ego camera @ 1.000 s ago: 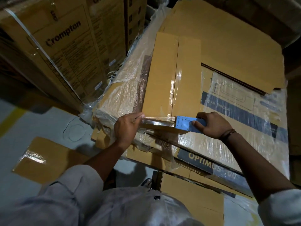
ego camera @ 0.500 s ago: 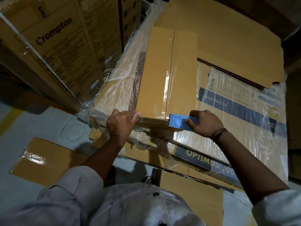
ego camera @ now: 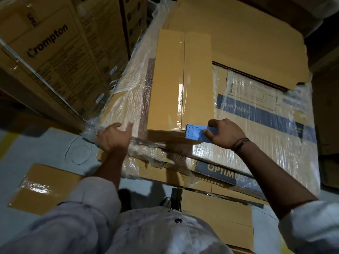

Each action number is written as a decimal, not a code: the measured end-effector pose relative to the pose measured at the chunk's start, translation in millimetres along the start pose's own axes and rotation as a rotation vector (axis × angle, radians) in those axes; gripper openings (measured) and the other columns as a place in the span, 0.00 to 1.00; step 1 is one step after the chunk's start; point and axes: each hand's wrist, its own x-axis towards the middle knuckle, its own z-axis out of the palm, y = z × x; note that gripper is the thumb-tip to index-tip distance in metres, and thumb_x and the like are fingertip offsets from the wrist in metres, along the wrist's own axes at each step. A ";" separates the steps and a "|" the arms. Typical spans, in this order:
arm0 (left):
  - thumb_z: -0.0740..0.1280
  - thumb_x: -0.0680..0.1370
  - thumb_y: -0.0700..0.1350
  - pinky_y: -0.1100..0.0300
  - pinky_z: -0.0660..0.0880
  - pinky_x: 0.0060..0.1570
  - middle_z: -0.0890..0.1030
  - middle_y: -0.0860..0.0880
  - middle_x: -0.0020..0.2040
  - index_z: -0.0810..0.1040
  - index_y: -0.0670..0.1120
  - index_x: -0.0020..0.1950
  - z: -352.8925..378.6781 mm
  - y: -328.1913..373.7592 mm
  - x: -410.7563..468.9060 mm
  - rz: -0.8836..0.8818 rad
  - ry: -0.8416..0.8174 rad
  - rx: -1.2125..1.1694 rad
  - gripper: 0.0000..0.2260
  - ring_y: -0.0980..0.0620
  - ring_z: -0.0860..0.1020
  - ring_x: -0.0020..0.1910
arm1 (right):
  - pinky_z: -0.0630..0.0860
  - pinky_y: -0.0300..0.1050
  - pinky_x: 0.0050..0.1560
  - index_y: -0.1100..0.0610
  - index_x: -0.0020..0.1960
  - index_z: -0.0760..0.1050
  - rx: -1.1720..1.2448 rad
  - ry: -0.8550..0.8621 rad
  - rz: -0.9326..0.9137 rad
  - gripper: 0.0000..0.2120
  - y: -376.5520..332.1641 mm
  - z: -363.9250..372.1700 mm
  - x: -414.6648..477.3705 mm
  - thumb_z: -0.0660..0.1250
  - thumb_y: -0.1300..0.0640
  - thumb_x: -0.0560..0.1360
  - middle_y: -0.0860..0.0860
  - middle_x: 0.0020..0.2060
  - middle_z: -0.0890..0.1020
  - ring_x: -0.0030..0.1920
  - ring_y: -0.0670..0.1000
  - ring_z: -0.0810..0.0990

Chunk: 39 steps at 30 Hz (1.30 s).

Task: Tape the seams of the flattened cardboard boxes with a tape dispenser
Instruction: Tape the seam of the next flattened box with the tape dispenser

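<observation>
While right grip [ego camera: 225,133] pinches it, dispenser [ego camera: 194,133] juts leftward, touching box [ego camera: 165,79].

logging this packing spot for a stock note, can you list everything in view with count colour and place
flattened cardboard box: one, brown, on top of the wrapped stack
clear tape: one strip, along that box's middle seam
tape dispenser: one, blue, at the box's near edge
wrapped stack: one, brown with blue band, under clear film, centre right
cardboard sheet: one, brown, over the stack's far end
printed cartons: several, brown, stacked at left
taped cardboard piece: one, brown, on the grey floor, lower left
second flat box: one, brown, bottom centre
left hand: open, over the film left of the box
right hand: grips the tape dispenser
</observation>
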 end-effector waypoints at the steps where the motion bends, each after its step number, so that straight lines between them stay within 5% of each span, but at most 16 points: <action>1: 0.56 0.78 0.73 0.46 0.69 0.58 0.86 0.44 0.56 0.84 0.53 0.63 -3.9 -6.2 3.9 -0.026 0.032 -0.078 0.31 0.41 0.78 0.60 | 0.68 0.45 0.36 0.52 0.48 0.76 -0.004 -0.006 -0.002 0.14 0.3 0.5 -0.3 0.63 0.41 0.80 0.52 0.37 0.78 0.37 0.56 0.76; 3: 0.62 0.82 0.62 0.47 0.68 0.63 0.84 0.48 0.61 0.81 0.52 0.65 -16.0 2.6 1.7 0.186 0.091 -0.168 0.20 0.44 0.76 0.63 | 0.67 0.45 0.36 0.51 0.46 0.74 -0.011 -0.012 -0.005 0.14 -1.1 2.0 0.1 0.62 0.40 0.80 0.52 0.36 0.77 0.37 0.56 0.75; 5: 0.64 0.84 0.55 0.47 0.67 0.70 0.79 0.49 0.70 0.77 0.51 0.71 -27.4 36.1 -10.5 0.596 0.061 -0.226 0.17 0.47 0.74 0.69 | 0.67 0.45 0.36 0.50 0.45 0.72 -0.009 -0.012 -0.006 0.15 -2.5 3.1 0.8 0.59 0.38 0.78 0.52 0.36 0.77 0.36 0.56 0.75; 7: 0.62 0.86 0.53 0.48 0.58 0.80 0.67 0.49 0.81 0.68 0.51 0.80 -26.5 74.5 -24.2 0.972 -0.127 -0.178 0.22 0.47 0.65 0.80 | 0.68 0.45 0.36 0.50 0.46 0.73 -0.010 -0.010 -0.008 0.15 -2.1 3.4 1.4 0.60 0.39 0.78 0.52 0.36 0.78 0.37 0.56 0.75; 10: 0.51 0.88 0.59 0.48 0.42 0.83 0.45 0.49 0.86 0.48 0.52 0.86 0.7 102.8 -32.4 1.210 -0.375 0.078 0.28 0.47 0.44 0.85 | 0.70 0.46 0.36 0.51 0.46 0.74 -0.030 -0.006 -0.016 0.14 -0.6 3.6 0.7 0.63 0.41 0.79 0.52 0.36 0.78 0.37 0.57 0.77; 18: 0.46 0.87 0.65 0.44 0.47 0.84 0.44 0.43 0.87 0.44 0.47 0.87 29.0 88.1 -22.1 1.304 -0.204 0.196 0.34 0.42 0.45 0.86 | 0.77 0.49 0.35 0.51 0.48 0.75 -0.035 0.036 -0.076 0.19 13.0 9.8 -16.6 0.57 0.36 0.78 0.51 0.34 0.80 0.34 0.55 0.78; 26: 0.47 0.87 0.64 0.44 0.48 0.84 0.44 0.43 0.87 0.43 0.47 0.87 32.3 86.0 -20.7 1.306 -0.224 0.208 0.34 0.42 0.46 0.86 | 0.65 0.35 0.31 0.49 0.54 0.78 -0.092 0.084 0.043 0.24 112.9 -6.8 -65.6 0.54 0.32 0.77 0.48 0.37 0.81 0.32 0.48 0.77; 32: 0.49 0.87 0.64 0.43 0.49 0.83 0.45 0.44 0.87 0.45 0.47 0.87 32.3 86.0 -23.2 1.293 -0.199 0.203 0.34 0.42 0.47 0.86 | 0.66 0.41 0.34 0.51 0.51 0.77 -0.174 0.088 0.110 0.23 132.6 4.1 -71.6 0.54 0.34 0.77 0.48 0.33 0.77 0.31 0.52 0.74; 36: 0.48 0.87 0.64 0.43 0.49 0.83 0.45 0.44 0.87 0.46 0.48 0.87 30.2 87.8 -23.8 1.297 -0.194 0.213 0.34 0.42 0.47 0.86 | 0.76 0.48 0.41 0.53 0.54 0.77 -0.193 0.017 0.222 0.17 121.7 21.3 -63.2 0.60 0.40 0.81 0.54 0.40 0.84 0.37 0.56 0.81; 39: 0.47 0.87 0.64 0.43 0.50 0.83 0.45 0.44 0.87 0.45 0.47 0.87 29.4 90.2 -24.8 1.293 -0.196 0.237 0.34 0.42 0.46 0.86 | 0.75 0.50 0.47 0.55 0.55 0.75 -0.252 0.031 0.241 0.19 95.2 35.1 -48.3 0.56 0.41 0.82 0.55 0.42 0.84 0.38 0.56 0.79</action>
